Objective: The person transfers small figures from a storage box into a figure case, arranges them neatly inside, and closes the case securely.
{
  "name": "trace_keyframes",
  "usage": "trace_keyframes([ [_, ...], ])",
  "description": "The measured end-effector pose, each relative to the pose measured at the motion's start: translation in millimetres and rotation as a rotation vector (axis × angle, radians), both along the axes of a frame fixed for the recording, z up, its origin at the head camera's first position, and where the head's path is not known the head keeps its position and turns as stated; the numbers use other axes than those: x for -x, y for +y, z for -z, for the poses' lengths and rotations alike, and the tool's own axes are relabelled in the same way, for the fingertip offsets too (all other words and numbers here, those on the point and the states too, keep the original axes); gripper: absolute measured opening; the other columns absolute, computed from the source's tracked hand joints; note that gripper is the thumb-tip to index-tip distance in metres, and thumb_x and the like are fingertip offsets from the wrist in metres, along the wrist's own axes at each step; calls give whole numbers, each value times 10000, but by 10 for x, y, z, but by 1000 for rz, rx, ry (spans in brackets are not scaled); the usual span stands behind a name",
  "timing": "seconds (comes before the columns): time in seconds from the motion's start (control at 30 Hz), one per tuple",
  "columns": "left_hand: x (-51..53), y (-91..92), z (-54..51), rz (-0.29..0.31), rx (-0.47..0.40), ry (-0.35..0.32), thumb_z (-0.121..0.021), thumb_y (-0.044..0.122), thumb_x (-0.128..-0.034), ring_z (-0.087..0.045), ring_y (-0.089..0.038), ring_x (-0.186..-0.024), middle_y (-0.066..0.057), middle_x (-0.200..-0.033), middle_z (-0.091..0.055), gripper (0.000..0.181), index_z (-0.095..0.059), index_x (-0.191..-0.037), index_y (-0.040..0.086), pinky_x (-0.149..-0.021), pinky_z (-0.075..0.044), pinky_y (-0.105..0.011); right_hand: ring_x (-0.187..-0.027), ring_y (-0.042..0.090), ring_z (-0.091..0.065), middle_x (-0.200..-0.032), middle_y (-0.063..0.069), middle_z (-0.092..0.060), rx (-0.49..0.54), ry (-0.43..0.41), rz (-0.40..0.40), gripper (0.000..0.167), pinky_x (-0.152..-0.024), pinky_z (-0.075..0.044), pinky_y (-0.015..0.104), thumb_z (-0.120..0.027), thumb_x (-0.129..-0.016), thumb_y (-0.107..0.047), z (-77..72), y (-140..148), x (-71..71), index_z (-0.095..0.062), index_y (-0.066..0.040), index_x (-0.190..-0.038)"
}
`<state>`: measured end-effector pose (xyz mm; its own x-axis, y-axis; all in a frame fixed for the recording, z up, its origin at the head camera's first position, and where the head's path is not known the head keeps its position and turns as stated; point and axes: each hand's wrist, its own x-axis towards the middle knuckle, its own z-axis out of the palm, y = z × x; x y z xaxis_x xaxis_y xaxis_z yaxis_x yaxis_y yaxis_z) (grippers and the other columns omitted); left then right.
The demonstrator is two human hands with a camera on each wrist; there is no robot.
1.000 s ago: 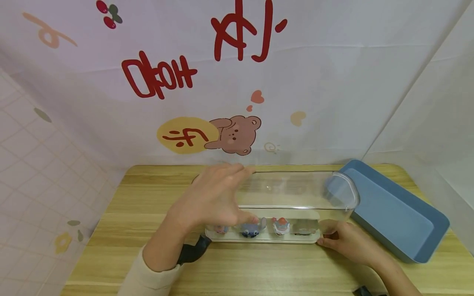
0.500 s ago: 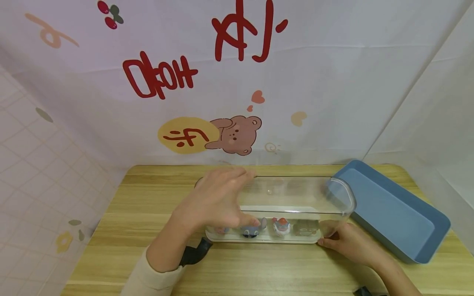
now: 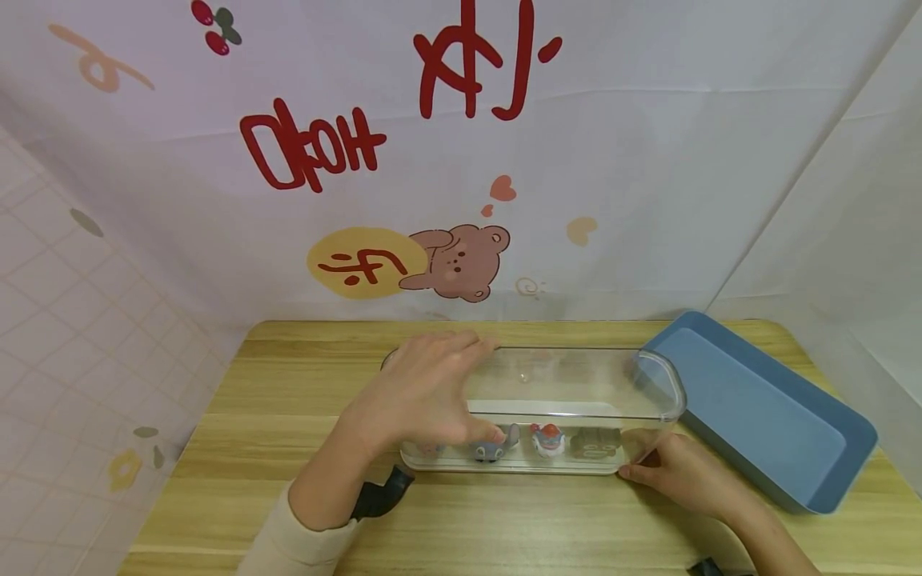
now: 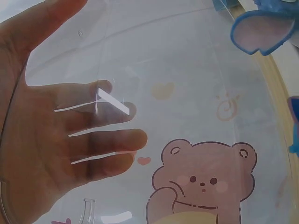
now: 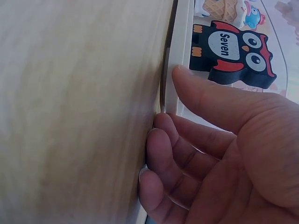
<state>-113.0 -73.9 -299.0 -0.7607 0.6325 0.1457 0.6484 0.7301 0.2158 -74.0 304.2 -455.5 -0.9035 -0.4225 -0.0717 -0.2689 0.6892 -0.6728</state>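
Observation:
My left hand (image 3: pixel 425 392) grips a long clear plastic cover (image 3: pixel 569 380) from above, thumb at the front and fingers over the back. In the left wrist view its fingers (image 4: pixel 112 140) show through the clear plastic. Below the cover lies a narrow white base (image 3: pixel 519 470) bearing small figures: a blue big-eared one (image 3: pixel 490 450), a white one with a red top (image 3: pixel 549 442), and an owl (image 5: pixel 233 53) marked "Seven". My right hand (image 3: pixel 677 468) pinches the base's right end between thumb and fingers. Whether the cover touches the base, I cannot tell.
A blue rectangular tray (image 3: pixel 763 416) stands at the right, close to my right hand. The wooden table (image 3: pixel 288 400) ends at a white printed cloth (image 3: pixel 612 160) behind, with more cloth along both sides.
My left hand has lowered the clear cover a little over the figures, and its right end has shifted slightly left. The right hand keeps its place on the base.

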Motion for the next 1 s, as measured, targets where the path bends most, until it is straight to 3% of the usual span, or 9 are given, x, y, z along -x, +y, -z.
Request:
trace_keyframes([
  [0.3, 11, 1, 33, -6, 3, -7, -852, 671, -681, -660, -194, -1126, 21, -1256, -691, 959, -624, -1448, 143, -982, -530, -447, -697, -24, -526, -732, -193, -623, -96, 13, 14, 138, -617, -474, 253, -821, -914, -311, 5, 7, 8, -735, -261, -818],
  [0.53, 13, 15, 76, 3, -1, 1, -870, 667, -674, -659, -179, -1050, 38, -1169, -686, 956, -627, -1431, 137, -966, -528, -451, -780, -23, -584, -840, -199, -673, -56, 29, -7, 97, -668, -518, 265, -826, -915, -294, 27, 26, 16, -748, -239, -932],
  [0.7, 17, 31, 103, 16, 4, 20, -872, 669, -669, -662, -174, -1020, 33, -1142, -692, 948, -646, -1409, 122, -961, -534, -428, -830, -18, -614, -912, -173, -706, -40, 50, -13, 179, -700, -541, 275, -847, -894, -269, 37, 30, 21, -744, -191, -1018],
  [1.0, 27, 33, 111, -3, 22, 7, -866, 668, -672, -662, -189, -1084, 25, -1213, -694, 952, -636, -1426, 135, -990, -528, -441, -662, -7, -485, -707, -174, -568, -107, 15, 26, 188, -585, -435, 250, -839, -895, -323, 11, 10, 6, -694, -238, -810],
])
